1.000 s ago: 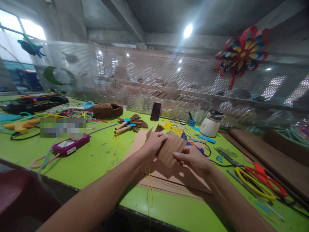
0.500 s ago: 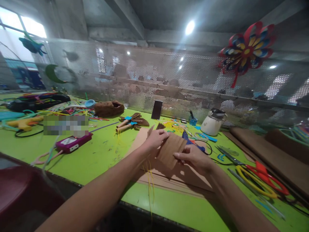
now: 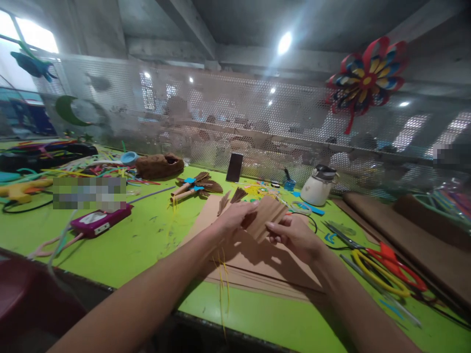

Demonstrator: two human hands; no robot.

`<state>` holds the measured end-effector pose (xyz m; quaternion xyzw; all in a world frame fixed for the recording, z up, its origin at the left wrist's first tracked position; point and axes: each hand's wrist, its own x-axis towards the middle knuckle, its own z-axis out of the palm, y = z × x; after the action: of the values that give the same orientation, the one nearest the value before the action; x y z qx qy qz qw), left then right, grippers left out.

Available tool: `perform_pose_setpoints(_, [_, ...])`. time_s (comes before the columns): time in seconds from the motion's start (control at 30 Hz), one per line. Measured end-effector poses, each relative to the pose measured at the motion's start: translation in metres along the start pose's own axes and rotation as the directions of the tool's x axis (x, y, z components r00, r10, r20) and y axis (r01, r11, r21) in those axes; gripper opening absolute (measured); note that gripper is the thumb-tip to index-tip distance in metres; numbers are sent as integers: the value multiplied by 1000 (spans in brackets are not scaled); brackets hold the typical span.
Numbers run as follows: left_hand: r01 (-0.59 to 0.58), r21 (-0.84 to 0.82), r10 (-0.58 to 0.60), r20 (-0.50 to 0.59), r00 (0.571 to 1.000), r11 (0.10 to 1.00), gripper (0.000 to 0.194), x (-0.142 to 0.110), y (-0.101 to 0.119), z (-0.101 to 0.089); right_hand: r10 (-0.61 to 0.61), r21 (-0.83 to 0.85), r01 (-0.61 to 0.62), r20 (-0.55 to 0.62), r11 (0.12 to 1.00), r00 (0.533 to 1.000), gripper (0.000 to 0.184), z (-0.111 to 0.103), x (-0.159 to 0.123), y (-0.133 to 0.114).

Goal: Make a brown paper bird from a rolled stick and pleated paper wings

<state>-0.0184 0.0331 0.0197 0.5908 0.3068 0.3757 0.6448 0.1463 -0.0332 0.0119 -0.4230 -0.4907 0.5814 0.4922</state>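
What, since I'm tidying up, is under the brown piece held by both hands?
Tan sheets lie below the brown piece, on the green table. Whatever the piece itself covers is hidden.

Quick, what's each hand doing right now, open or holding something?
Left hand: closed on the brown ribbed piece; anything else in its grip is hidden.
Right hand: closed, pinching the same piece, thumb on top.

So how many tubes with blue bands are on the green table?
2. The farther tube and the nearer tube lie next to each other on the table, left of the brown sheets. Others could be hidden behind the left hand.
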Motion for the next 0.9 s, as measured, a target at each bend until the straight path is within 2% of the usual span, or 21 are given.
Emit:
perform_pose_setpoints(0.13, [53, -48, -44, 178, 983, 997, 39, -2, -4, 2, -45, 42, 46, -40, 998, 998, 25, -6, 4, 1])
perform_pose_setpoints(0.2, [85, -56, -72, 209, 975, 995, 37, -3, -6, 2, -54, 45, 56, -43, 997, 998, 26, -8, 4, 2])
perform_pose_setpoints(0.27, [94, -91, -74, 196, 978, 991, 34, -3, -8, 2, -48, 40, 50, -44, 998, 998, 27, -8, 5, 3])
perform_pose_setpoints(0.43, [22, -191, 9, 158, 987, 981, 28, -3, -8, 4, -31, 22, 32, -38, 999, 999, 27, -4, 4, 3])
perform_pose_setpoints(0.63, [23, -148, -8, 101, 995, 989, 27, -4, -5, 1, -5, 13, 6, -36, 1000, 999, 28, -5, 6, 5])
perform_pose_setpoints(0.9, [-47, -165, 62, 83, 995, 985, 26, -2, -10, -1, -24, 22, 24, -8, 999, 1000, 21, -4, 7, 8])
